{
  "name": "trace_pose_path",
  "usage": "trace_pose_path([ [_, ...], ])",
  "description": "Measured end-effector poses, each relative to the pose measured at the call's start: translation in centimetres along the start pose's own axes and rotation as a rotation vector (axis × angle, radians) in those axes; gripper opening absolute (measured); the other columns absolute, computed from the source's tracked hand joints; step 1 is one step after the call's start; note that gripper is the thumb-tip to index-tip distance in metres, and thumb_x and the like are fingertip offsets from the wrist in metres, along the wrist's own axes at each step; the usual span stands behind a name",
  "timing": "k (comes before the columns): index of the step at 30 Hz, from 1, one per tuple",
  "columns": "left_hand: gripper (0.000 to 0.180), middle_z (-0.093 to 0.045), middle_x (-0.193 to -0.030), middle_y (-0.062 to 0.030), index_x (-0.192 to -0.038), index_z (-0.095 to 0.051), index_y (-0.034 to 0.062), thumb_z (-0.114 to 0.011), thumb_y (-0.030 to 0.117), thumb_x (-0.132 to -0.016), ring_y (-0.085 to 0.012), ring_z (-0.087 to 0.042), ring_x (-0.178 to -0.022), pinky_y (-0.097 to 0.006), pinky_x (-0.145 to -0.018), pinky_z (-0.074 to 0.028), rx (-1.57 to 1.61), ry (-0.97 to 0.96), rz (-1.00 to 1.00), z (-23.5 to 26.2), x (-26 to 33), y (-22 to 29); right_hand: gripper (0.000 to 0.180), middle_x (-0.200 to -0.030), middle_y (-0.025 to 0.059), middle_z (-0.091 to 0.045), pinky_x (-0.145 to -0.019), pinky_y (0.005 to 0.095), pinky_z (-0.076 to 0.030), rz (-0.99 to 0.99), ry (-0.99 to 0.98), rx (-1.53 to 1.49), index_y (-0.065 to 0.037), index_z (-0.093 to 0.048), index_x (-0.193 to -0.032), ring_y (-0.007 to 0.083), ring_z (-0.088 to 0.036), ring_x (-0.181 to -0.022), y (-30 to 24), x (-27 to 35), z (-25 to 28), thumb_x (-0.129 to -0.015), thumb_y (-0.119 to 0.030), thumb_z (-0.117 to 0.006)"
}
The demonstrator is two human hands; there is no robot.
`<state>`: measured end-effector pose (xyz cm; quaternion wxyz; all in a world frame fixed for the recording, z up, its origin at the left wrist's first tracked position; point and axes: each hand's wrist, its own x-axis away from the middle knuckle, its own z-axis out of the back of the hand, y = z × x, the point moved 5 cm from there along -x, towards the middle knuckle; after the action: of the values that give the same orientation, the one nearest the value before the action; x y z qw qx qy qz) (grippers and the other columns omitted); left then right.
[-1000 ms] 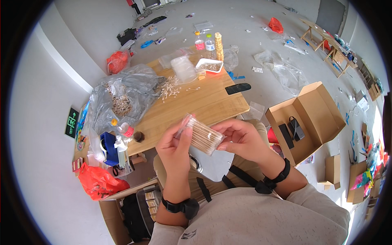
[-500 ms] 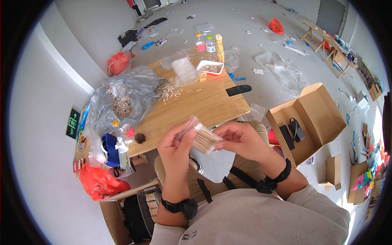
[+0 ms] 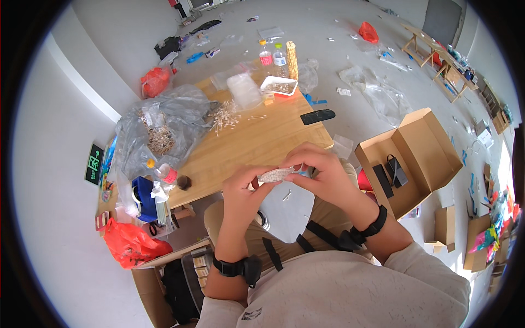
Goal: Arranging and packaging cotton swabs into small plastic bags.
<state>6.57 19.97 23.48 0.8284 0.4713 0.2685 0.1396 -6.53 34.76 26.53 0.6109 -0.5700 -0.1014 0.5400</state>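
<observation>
Above the table's near edge, a small clear plastic bag of cotton swabs [image 3: 275,175] is turned so that the white swab tips face up toward me. My left hand [image 3: 243,191] grips its left end between thumb and fingers. At the other end my right hand [image 3: 320,170] pinches the bag, fingers curled over its top edge. On the wooden table [image 3: 254,138] lies a loose heap of cotton swabs [image 3: 225,116]. More swabs [image 3: 159,138] rest on a crumpled grey plastic sheet [image 3: 188,106] at the left.
A white tray [image 3: 264,86] and bottles [image 3: 280,60] stand at the table's far end. A blue tape dispenser [image 3: 146,198] and a drink bottle [image 3: 167,174] are at left. Open cardboard boxes [image 3: 432,158] sit at right; a red bag [image 3: 131,243] hangs lower left.
The bag of swabs has been tilted from lying flat, sticks showing, to tips facing up. My right hand has risen slightly and moved over the bag's edge. Small white sticks now show below my hands.
</observation>
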Motion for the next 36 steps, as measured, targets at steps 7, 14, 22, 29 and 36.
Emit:
trace_pose_path([
  [7,0.029,-0.073,-0.115,-0.0133,-0.12,-0.069,-0.0028,-0.073,0.001,-0.091,-0.017,-0.073,-0.094,-0.027,-0.08,-0.059,0.679,-0.075,0.185,-3.9,-0.6,-5.7,0.015,-0.094,0.0056,-0.067,-0.066,0.0266,-0.053,-0.104,0.029,-0.087,-0.005,-0.072,-0.102,0.0125,-0.065,-0.076,7.0,0.3,-1.9,-0.088,-0.006,-0.077],
  [14,0.027,-0.071,-0.118,-0.0161,-0.122,-0.067,-0.0054,-0.067,0.007,-0.098,-0.0227,-0.073,-0.099,-0.03,-0.085,-0.062,0.622,-0.008,0.324,-6.0,-1.5,-13.2,0.012,-0.095,0.0047,-0.066,-0.068,0.0252,-0.052,-0.317,0.074,-0.131,-0.003,-0.071,-0.102,0.0106,-0.063,-0.075,14.1,0.9,-4.7,-0.091,-0.007,-0.075],
  [22,0.027,-0.069,-0.122,-0.017,-0.126,-0.062,-0.0069,-0.057,0.006,-0.103,-0.0247,-0.07,-0.109,-0.033,-0.094,-0.06,0.772,-0.023,0.425,-7.9,-3.5,-17.6,0.016,-0.094,0.0056,-0.068,-0.071,0.0259,-0.054,-0.436,0.101,-0.155,-0.002,-0.069,-0.104,0.0114,-0.068,-0.082,20.2,0.1,-5.7,-0.093,-0.012,-0.075],
  [29,0.036,-0.065,-0.125,-0.015,-0.13,-0.059,-0.0052,-0.062,-0.004,-0.094,-0.0241,-0.066,-0.116,-0.035,-0.099,-0.057,0.665,-0.031,0.193,-9.2,-5.0,-19.4,0.02,-0.098,0.0049,-0.068,-0.075,0.0242,-0.054,-0.52,0.025,-0.171,-0.001,-0.061,-0.113,0.0096,-0.066,-0.086,23.0,-1.0,-6.4,-0.097,-0.008,-0.069],
  [36,0.035,-0.071,-0.098,-0.007,-0.115,-0.072,0.0083,-0.077,0.001,-0.082,-0.0136,-0.065,-0.068,-0.027,-0.06,-0.052,0.206,-0.008,0.196,-7.5,-5.8,-20.8,0.021,-0.096,0.0073,-0.069,-0.072,0.028,-0.055,-0.701,-0.038,-0.318,0.0,-0.064,-0.107,0.0133,-0.068,-0.079,23.1,-2.1,-5.8,-0.093,-0.014,-0.073],
])
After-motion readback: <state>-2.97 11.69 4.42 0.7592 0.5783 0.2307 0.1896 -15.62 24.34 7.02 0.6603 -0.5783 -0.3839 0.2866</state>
